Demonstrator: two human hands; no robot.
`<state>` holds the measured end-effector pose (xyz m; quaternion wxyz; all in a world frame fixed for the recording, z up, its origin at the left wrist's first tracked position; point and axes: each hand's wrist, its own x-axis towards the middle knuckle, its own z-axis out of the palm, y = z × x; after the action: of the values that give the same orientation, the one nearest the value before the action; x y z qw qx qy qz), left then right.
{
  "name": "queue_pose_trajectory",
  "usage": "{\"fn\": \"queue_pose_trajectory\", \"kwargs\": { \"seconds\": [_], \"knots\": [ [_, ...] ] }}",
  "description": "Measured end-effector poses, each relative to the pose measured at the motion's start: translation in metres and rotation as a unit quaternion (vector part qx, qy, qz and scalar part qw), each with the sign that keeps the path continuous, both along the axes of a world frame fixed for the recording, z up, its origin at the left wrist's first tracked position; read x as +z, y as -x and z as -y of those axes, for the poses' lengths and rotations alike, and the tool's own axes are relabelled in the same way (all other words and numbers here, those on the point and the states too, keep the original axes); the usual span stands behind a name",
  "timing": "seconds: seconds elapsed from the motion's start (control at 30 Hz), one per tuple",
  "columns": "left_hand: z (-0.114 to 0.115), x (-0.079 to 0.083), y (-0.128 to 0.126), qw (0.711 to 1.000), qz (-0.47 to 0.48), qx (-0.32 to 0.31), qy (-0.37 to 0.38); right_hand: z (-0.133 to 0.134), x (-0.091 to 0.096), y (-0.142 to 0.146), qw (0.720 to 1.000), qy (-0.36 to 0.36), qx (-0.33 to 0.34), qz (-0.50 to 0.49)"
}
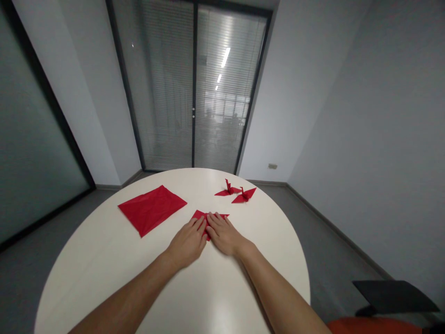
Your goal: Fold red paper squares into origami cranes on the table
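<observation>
A folded piece of red paper (198, 214) lies on the round white table, mostly covered by my two hands. My left hand (187, 242) rests flat on its left part, fingers stretched forward. Over the right part lies my right hand (225, 234), its fingers extended and pressed down on the paper. Only the far edge, the outer corners and a small strip between the hands show. To the left is a larger, creased red paper sheet (153, 209). Beyond my right hand stand two red paper cranes, one (229, 189) slightly behind the other (245, 196).
The round table (100, 264) has a curved edge on both sides. At the lower right is a chair with a black armrest (396, 297) and an orange seat (368, 326). Glass panels with blinds (170, 93) stand behind the table.
</observation>
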<state>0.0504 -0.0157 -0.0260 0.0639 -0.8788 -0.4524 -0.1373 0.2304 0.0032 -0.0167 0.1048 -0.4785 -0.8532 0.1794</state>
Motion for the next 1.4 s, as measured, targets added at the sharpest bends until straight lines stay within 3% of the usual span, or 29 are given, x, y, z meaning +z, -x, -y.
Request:
{"fn": "queue_pose_trajectory", "kwargs": {
  "seconds": [0.2, 0.4, 0.63, 0.93, 1.4],
  "knots": [
    [0.003, 0.006, -0.001, 0.999, 0.014, -0.005, 0.028, -0.009, 0.005, -0.023, 0.995, -0.022, -0.089, 0.047],
    [0.003, 0.008, 0.002, 0.999, 0.019, -0.033, 0.039, -0.009, 0.005, -0.021, 1.000, -0.017, 0.009, -0.012],
    [-0.008, 0.014, 0.022, 0.992, 0.055, -0.077, 0.080, -0.010, 0.007, -0.026, 1.000, 0.011, -0.025, 0.013],
    [-0.014, 0.015, 0.037, 0.986, 0.115, -0.074, 0.091, -0.008, 0.017, -0.040, 0.998, 0.044, 0.043, -0.024],
    [-0.006, 0.017, 0.026, 0.988, 0.098, -0.063, 0.098, -0.017, 0.012, -0.037, 0.984, -0.107, 0.065, -0.123]
  ]
}}
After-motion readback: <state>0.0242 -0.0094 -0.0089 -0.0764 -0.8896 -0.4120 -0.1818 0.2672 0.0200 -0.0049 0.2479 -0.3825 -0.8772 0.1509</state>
